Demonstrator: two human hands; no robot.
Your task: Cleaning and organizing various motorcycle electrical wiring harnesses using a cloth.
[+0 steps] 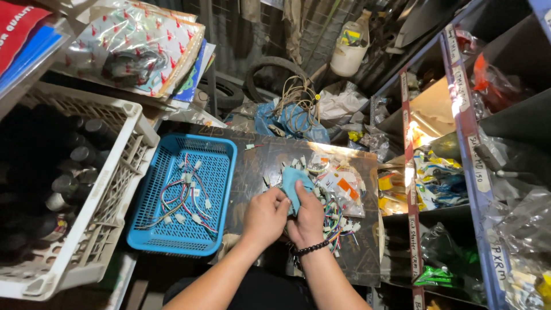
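A blue cloth (294,186) is pinched by both the left hand (265,215) and right hand (308,217); loose wired connectors (338,215) just beside could be snagged and swept off the board (258,158).

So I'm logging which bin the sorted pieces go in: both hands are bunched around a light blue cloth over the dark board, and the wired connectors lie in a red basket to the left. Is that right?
Not quite: the basket is blue, not red. The head view shows it left of the dark board, with the wired connectors lying in it. The rest holds: the left hand and right hand are bunched around the light blue cloth over the board.
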